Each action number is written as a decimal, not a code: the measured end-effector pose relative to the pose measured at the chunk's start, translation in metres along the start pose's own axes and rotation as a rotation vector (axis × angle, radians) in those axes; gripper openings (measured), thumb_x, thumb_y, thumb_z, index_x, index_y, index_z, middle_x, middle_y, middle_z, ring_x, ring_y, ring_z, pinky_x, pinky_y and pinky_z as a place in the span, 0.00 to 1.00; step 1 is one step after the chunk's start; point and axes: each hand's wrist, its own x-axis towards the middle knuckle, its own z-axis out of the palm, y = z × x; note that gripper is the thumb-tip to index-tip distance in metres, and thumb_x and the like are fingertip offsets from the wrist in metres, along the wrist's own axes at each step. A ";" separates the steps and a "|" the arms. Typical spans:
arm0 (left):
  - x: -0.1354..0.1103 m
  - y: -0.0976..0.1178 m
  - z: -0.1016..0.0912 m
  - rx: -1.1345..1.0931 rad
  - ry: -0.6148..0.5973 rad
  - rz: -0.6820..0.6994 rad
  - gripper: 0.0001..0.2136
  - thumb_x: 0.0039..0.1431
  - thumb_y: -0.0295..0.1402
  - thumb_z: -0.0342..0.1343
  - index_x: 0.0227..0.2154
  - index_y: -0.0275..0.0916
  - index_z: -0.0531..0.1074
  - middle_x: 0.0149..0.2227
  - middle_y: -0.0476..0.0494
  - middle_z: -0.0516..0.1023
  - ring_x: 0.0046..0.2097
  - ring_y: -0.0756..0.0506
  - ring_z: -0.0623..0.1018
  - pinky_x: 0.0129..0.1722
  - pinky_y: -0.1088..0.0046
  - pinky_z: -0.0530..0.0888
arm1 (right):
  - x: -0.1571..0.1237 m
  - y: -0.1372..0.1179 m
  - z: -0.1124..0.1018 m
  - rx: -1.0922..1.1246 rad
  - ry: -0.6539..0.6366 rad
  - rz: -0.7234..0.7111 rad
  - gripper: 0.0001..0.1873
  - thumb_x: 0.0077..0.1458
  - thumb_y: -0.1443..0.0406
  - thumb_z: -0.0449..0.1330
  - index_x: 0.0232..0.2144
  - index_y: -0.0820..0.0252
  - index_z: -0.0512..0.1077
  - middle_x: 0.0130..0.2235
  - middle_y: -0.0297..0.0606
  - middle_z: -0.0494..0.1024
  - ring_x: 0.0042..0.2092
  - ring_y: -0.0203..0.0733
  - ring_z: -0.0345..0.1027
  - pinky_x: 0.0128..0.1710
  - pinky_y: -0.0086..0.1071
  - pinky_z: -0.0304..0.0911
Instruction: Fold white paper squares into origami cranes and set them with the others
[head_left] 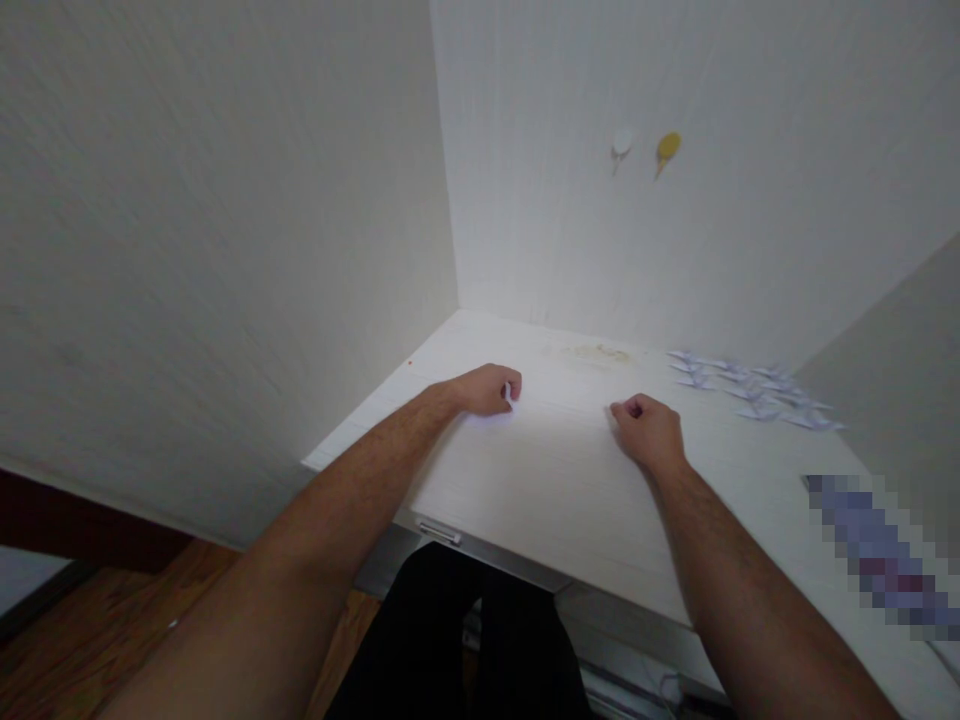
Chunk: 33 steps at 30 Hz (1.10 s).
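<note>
Over the white tabletop [555, 470], my left hand [487, 390] is closed with thumb and fingertips pinching a small piece of folded white paper [510, 397]. Most of that paper is hidden by the fingers. My right hand [651, 428] rests on the table apart from it, fingers curled in, with nothing seen between them. Beyond it to the right, several white folded paper cranes [759, 390] lie in rows near the back wall.
A pixelated flat item [877, 555] lies at the table's right side. Walls close in the left and back. Two hooks, one white [622, 142] and one yellow [668, 146], are on the back wall. A drawer handle [439, 532] sits below the front edge.
</note>
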 end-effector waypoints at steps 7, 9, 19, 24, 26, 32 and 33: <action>0.002 0.002 -0.022 -0.010 -0.008 0.004 0.06 0.43 0.25 0.56 0.25 0.39 0.75 0.25 0.50 0.74 0.28 0.50 0.70 0.28 0.76 0.61 | 0.001 0.001 0.001 0.000 0.000 0.004 0.14 0.50 0.56 0.57 0.19 0.57 0.68 0.21 0.35 0.72 0.26 0.39 0.64 0.29 0.33 0.53; 0.001 0.007 -0.034 0.032 -0.020 -0.038 0.05 0.42 0.26 0.58 0.25 0.39 0.76 0.23 0.51 0.73 0.27 0.50 0.69 0.29 0.75 0.61 | 0.001 0.001 0.001 0.004 0.000 0.005 0.14 0.50 0.57 0.57 0.19 0.57 0.68 0.21 0.35 0.73 0.26 0.39 0.63 0.29 0.33 0.53; 0.017 0.057 -0.046 -0.533 0.236 -0.015 0.05 0.44 0.32 0.61 0.23 0.37 0.72 0.21 0.51 0.70 0.24 0.52 0.66 0.26 0.75 0.61 | 0.005 -0.002 0.000 0.245 0.048 0.078 0.15 0.49 0.55 0.58 0.19 0.59 0.70 0.22 0.38 0.73 0.25 0.39 0.64 0.26 0.32 0.56; 0.050 0.078 0.016 -0.954 0.545 -0.191 0.08 0.42 0.33 0.62 0.26 0.37 0.70 0.21 0.52 0.70 0.21 0.54 0.64 0.22 0.77 0.59 | 0.010 -0.004 -0.006 1.007 -0.068 0.278 0.28 0.50 0.43 0.54 0.28 0.62 0.74 0.27 0.42 0.77 0.21 0.36 0.65 0.19 0.30 0.60; 0.059 0.082 0.036 -1.038 0.582 -0.228 0.09 0.41 0.33 0.62 0.25 0.37 0.70 0.21 0.52 0.70 0.21 0.54 0.65 0.22 0.78 0.59 | 0.011 -0.003 -0.008 1.079 -0.088 0.272 0.25 0.48 0.45 0.59 0.27 0.62 0.74 0.26 0.39 0.77 0.21 0.35 0.66 0.18 0.28 0.59; 0.062 0.079 0.055 -1.168 0.586 -0.225 0.10 0.41 0.34 0.62 0.25 0.37 0.68 0.19 0.53 0.70 0.20 0.54 0.66 0.21 0.77 0.61 | 0.010 -0.001 -0.004 0.873 -0.121 0.206 0.12 0.44 0.58 0.65 0.24 0.61 0.72 0.15 0.28 0.69 0.15 0.30 0.56 0.15 0.25 0.51; 0.061 0.077 0.055 -1.188 0.578 -0.219 0.10 0.41 0.34 0.63 0.26 0.38 0.68 0.20 0.53 0.70 0.20 0.53 0.67 0.21 0.77 0.63 | 0.009 -0.002 -0.003 0.853 -0.108 0.199 0.11 0.44 0.58 0.64 0.24 0.61 0.71 0.15 0.28 0.68 0.15 0.30 0.56 0.15 0.25 0.51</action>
